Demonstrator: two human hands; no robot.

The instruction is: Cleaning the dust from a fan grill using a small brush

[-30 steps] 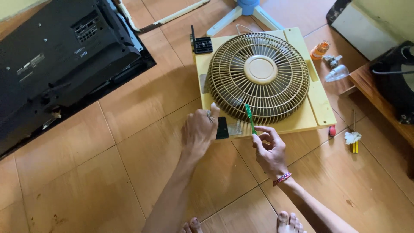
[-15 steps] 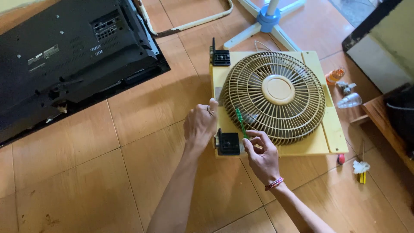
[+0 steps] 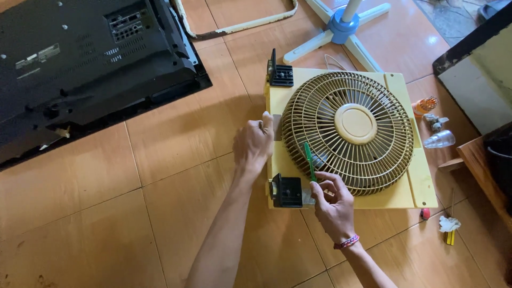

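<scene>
Box fan flat on tiled floor, grille up | left hand clamped on its left frame edge | right hand pinching green screwdriver against grille, beside black foot.

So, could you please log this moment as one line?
left hand: grips yellow fan housing edge | right hand: holds green screwdriver at fan grille | floor

Orange-brown floor tiles with thin grout lines fill the room, lit by soft daylight. A wooden furniture edge stands far right of the right hand, with a dark-framed pale panel leaning beyond it.
</scene>
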